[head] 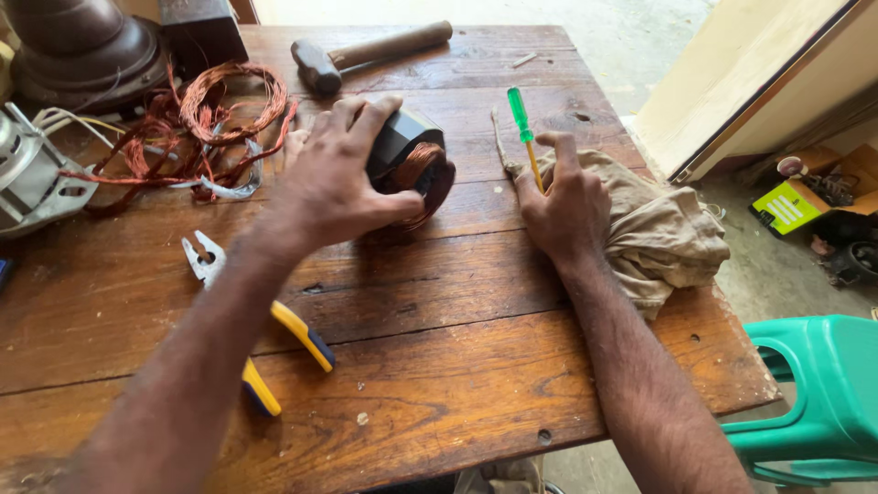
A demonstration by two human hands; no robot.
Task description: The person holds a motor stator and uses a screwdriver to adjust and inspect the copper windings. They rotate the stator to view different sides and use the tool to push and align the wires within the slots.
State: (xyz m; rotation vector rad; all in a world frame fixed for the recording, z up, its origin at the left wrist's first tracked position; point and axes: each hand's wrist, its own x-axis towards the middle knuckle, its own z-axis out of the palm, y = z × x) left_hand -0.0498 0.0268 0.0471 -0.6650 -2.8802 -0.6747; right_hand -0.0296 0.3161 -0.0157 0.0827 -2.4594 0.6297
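Stator (416, 165) with copper winding sits mid-table, on its side under your left hand (334, 174), fingers spread over the top. Your right hand (565, 206) pinches a green screwdriver (523, 128) on the rag (663, 233). It could roll; a slipped tip would nick the winding wire.

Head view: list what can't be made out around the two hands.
- Motor stator: its near side, hidden by the left hand.
- Screwdriver: its tip, behind the right hand fingers.
- Pliers: their middle, crossed by the left forearm.
- Cloth: anything beneath it, hidden.
- Dark housing: cut off by the top edge.
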